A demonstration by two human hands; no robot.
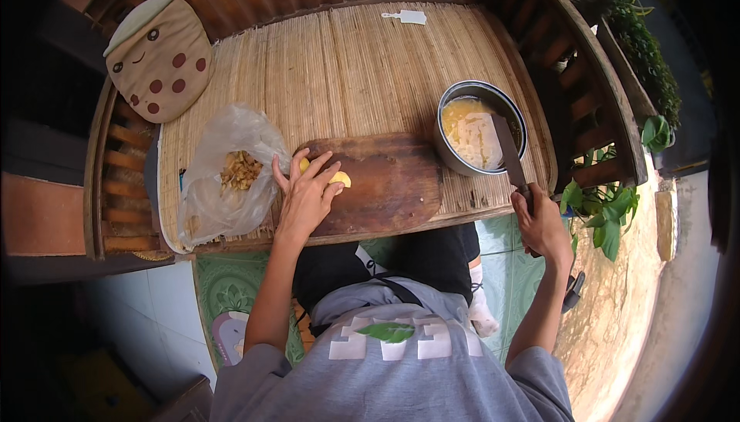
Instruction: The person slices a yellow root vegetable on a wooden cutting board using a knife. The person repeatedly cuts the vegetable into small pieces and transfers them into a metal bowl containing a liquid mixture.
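My left hand (306, 196) is at the left end of a wooden cutting board (387, 191), its fingers curled over pale-yellow cut pieces of food (341, 178). Partly hidden by those fingers, the pieces cannot be counted. In my right hand (542, 225) is the handle of a knife (506, 147). Its broad blade points away from me and crosses over the right rim of a round metal pot (442, 147). Cloudy liquid with yellowish bits fills part of the pot. Left of my left hand lies an open clear plastic bag (202, 173) holding brownish peelings or scraps (240, 171).
A slatted mat (300, 87) covers the wooden bench seat. Wooden backrest and armrests (601, 75) enclose it. A plush cushion with a smiling face (167, 63) leans at the back left. A small white board-shaped item (411, 17) lies far back. Leafy plants (607, 214) hang at right.
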